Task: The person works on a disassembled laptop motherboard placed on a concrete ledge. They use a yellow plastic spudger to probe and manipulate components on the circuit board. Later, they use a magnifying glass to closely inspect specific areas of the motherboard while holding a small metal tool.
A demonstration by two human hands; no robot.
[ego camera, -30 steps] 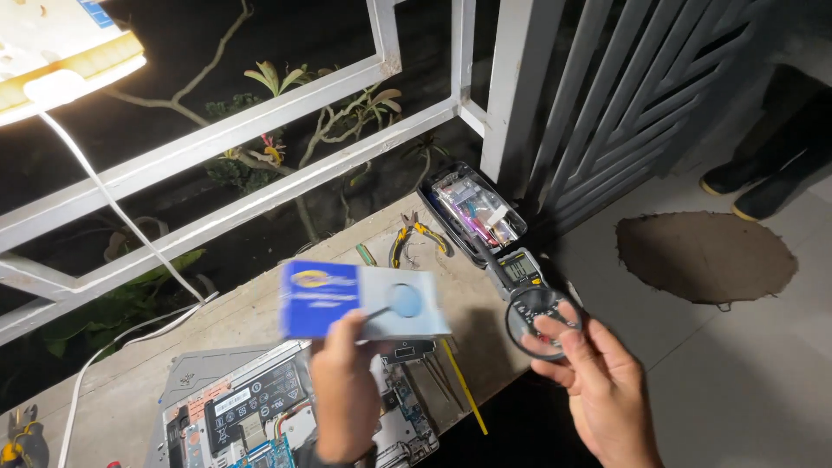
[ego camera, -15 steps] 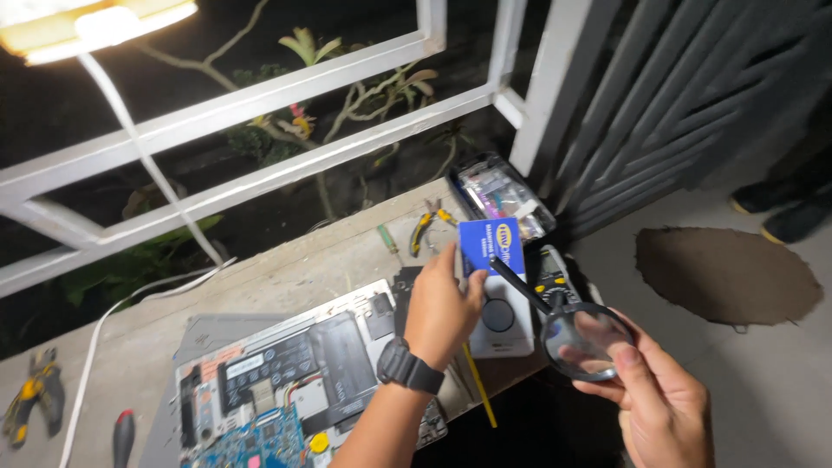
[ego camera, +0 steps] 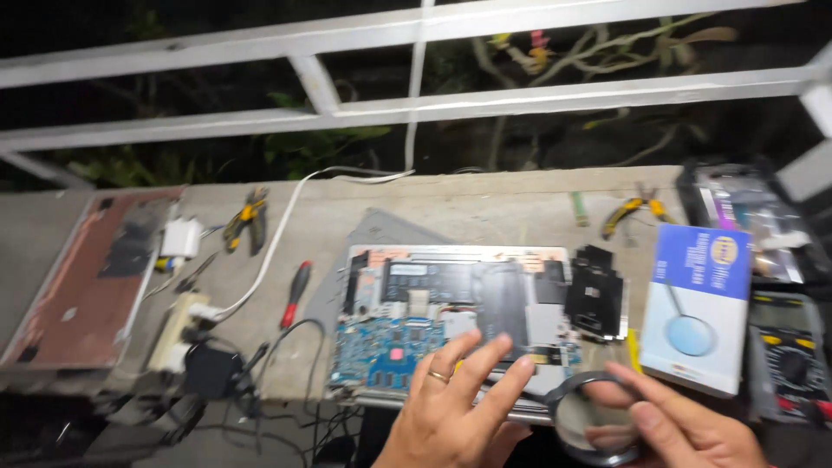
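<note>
My left hand (ego camera: 455, 407) rests open, fingers spread, on the near edge of an opened laptop (ego camera: 451, 316) that shows a blue circuit board and a black battery. A ring sits on one finger. Just right of it, my right hand (ego camera: 685, 429) holds a round magnifying glass (ego camera: 594, 418) by its rim, over the laptop's near right corner. A blue and white box (ego camera: 698, 303) picturing a magnifier lies on the ledge to the right, free of both hands.
A digital multimeter (ego camera: 789, 360) and an open parts case (ego camera: 745, 208) sit far right. Yellow pliers (ego camera: 633, 208), black chips (ego camera: 595, 295), a red screwdriver (ego camera: 296, 290), a white cable (ego camera: 277, 234), a power strip (ego camera: 178, 325), a laptop cover (ego camera: 87, 277) and white railing (ego camera: 416, 104) surround the ledge.
My left hand has let go of the blue box, which now lies on the ledge, and has come down onto the laptop. The view has swung left. My right hand still holds the magnifying glass.
</note>
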